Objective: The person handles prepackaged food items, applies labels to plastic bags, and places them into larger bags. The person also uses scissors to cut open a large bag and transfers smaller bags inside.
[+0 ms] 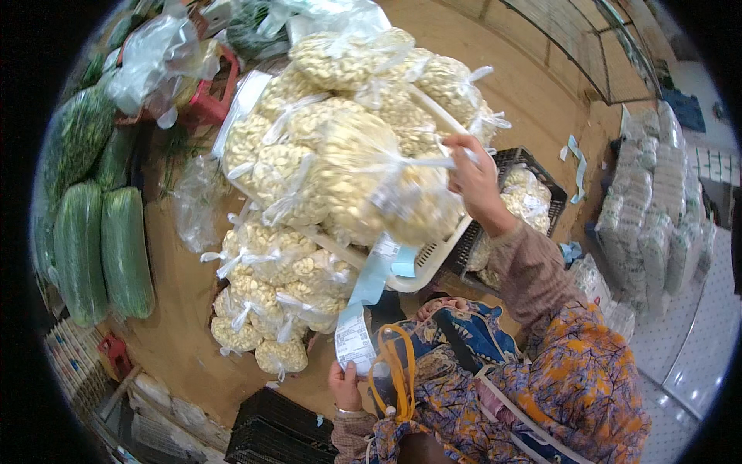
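My right hand [472, 174] grips the twisted neck of a clear plastic bag of peeled garlic cloves [353, 168], which looks blurred. Beneath it, many similar tied bags [284, 174] are heaped in and around a white plastic crate [429, 272]. Low in front of me, my left hand [346, 385] pinches the end of a strip of printed labels [355, 342] on pale blue backing. That strip runs up to the crate's near edge, below the held bag. More tied garlic bags [266, 307] are piled to the left of the strip.
A black crate [510, 156] with garlic bags stands right of the white one. Wrapped winter melons [81, 255] and a red plastic stool [217, 95] are at left. Stacked black crates [278, 429] lie at the bottom, wrapped packs [649, 214] at right.
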Demonstrator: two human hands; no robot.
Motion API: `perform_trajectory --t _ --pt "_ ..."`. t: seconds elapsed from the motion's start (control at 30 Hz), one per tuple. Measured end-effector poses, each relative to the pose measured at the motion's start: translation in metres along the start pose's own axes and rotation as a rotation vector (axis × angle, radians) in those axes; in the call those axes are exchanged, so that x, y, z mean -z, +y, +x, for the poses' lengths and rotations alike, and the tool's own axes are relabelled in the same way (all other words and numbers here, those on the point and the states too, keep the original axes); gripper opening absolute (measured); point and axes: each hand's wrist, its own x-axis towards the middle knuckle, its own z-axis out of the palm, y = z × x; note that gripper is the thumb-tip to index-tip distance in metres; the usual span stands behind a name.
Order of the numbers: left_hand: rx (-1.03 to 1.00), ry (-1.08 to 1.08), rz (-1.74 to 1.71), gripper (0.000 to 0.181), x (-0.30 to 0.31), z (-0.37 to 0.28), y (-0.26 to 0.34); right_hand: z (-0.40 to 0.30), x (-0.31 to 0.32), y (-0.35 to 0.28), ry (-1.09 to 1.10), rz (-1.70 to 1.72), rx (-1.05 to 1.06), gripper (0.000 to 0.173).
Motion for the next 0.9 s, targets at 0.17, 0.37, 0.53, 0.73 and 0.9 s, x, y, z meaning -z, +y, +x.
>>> perform_trajectory --t 0.17,0.37,0.53,0.73,0.9 --pt "-0.040 -0.057 0.166 0.017 -0.023 -0.011 0.000 -0.080 0.119 0.003 0.277 0.013 -0.211 0.014" --pt "-0.144 -0.182 0.209 0.013 -0.080 -0.035 0.006 -0.159 0.287 0.108 0.370 -0.814 0.086 0.014" --pt "-0.138 -0.233 0.298 0.015 -0.102 -0.048 -0.006 -0.184 0.342 0.167 0.522 -0.915 -0.189 0.015" --pt "-0.168 -0.269 0.408 0.015 -0.144 -0.081 0.006 -0.229 0.356 0.217 0.175 -0.967 -0.713 0.020" --pt "-0.260 -0.351 0.483 0.014 -0.169 -0.108 0.024 -0.250 0.334 0.210 -0.041 -0.871 -0.547 0.023"
